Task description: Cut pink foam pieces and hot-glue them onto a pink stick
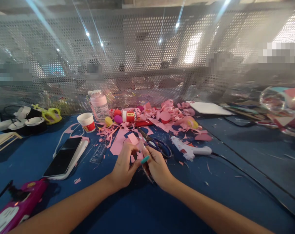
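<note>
My left hand [125, 164] and my right hand [159, 167] meet over the blue table, fingers closed around a small pink piece [141, 146] that looks like paper or foam. By the right thumb shows a small teal object [145, 159] of unclear kind. Something dark and shiny [147, 174] juts out below the right hand, mostly hidden by it. Scissors [163, 146] with dark blue handles lie just behind the hands. A flat pink sheet [118, 143] with cut edges is spread beyond the left hand.
A heap of pink scraps [167, 113] lies at the back, with a tipped paper cup [129, 116]. A white glue gun [190, 149] trails its cord to the right. Leftward are stacked cups [86, 122], a bottle [99, 105], a phone [64, 156] and a magenta power strip [20, 208].
</note>
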Demonstrator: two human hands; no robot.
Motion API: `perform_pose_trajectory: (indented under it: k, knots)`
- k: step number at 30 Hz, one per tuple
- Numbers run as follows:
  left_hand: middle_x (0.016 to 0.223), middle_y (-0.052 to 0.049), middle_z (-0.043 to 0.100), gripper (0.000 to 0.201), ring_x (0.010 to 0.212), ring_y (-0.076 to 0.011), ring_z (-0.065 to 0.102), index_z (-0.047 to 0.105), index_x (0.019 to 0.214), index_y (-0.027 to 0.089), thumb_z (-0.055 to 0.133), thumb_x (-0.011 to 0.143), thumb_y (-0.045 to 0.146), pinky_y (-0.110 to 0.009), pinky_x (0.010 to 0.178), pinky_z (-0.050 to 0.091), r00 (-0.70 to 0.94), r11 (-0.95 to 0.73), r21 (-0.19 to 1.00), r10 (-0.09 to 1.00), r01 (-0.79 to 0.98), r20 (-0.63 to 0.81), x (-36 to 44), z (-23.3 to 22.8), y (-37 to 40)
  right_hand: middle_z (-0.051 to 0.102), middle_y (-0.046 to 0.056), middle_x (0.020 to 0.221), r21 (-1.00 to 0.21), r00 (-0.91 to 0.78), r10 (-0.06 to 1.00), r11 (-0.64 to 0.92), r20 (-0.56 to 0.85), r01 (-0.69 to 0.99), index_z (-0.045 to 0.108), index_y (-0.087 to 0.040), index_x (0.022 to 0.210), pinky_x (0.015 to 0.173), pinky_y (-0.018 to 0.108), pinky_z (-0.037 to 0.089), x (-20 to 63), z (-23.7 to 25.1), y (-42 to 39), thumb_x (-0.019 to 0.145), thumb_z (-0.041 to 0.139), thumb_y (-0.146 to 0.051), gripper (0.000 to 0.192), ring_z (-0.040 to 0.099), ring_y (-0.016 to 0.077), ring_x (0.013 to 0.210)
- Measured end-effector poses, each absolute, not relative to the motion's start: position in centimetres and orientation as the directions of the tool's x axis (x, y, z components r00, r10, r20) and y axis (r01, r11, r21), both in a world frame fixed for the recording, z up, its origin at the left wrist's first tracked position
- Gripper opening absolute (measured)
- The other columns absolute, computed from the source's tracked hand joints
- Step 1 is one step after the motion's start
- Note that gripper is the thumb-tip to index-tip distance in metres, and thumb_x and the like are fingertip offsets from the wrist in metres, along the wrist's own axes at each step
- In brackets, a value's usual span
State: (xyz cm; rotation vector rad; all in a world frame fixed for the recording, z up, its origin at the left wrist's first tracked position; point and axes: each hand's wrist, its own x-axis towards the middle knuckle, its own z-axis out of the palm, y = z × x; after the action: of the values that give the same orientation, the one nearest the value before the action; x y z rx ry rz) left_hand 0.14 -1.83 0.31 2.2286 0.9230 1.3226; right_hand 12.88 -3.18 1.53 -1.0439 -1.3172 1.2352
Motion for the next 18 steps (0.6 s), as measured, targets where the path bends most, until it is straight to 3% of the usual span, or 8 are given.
perform_pose_trajectory:
  k: [3,6,13,18]
  knots:
    - [0.08,-0.004,0.044,0.012,0.074,-0.0157,0.042,0.045,0.084,0.016,0.039,0.086,0.027,-0.029,0.066,0.038,0.411,-0.778,0.517,0.628,0.356,0.661,-0.1,0.2,-1.61,0.034,-0.009,0.038,-0.99,-0.145,0.979,0.141,0.14,-0.003,0.034,-0.02,0.059,0.029,0.016,0.023,12.98,1.6,-3.13,0.08,0.041,-0.05,0.037,0.03,0.0041,0.029]
    - [0.078,-0.004,0.044,0.013,0.073,-0.0159,0.043,0.045,0.081,0.016,0.038,0.086,0.025,-0.029,0.066,0.037,0.434,-0.781,0.504,0.624,0.369,0.649,-0.14,0.24,-1.56,0.035,-0.008,0.041,-0.979,-0.155,0.971,0.193,0.181,0.068,0.035,-0.02,0.059,0.032,0.017,0.025,13.23,1.65,-3.1,0.081,0.041,-0.047,0.035,0.032,0.0047,0.033]
    - [0.075,-0.003,0.045,0.013,0.071,-0.0154,0.042,0.045,0.077,0.016,0.041,0.085,0.026,-0.028,0.064,0.036,0.445,-0.746,0.548,0.666,0.38,0.599,-0.15,0.34,-1.74,0.036,-0.007,0.045,-0.953,-0.166,0.959,0.257,0.231,0.159,0.036,-0.019,0.058,0.036,0.018,0.025,13.61,1.51,-2.92,0.081,0.042,-0.045,0.035,0.033,0.0054,0.039]
    - [0.07,0.0,0.044,0.019,0.065,-0.0128,0.041,0.044,0.074,0.017,0.036,0.087,0.027,-0.025,0.06,0.034,0.389,-0.651,0.68,0.754,0.337,0.529,0.01,1.04,-2.17,0.039,-0.007,0.042,-0.972,-0.148,0.97,0.209,0.191,0.11,0.037,-0.019,0.059,0.032,0.017,0.024,13.54,1.48,-2.95,0.079,0.043,-0.051,0.038,0.034,0.005,0.033]
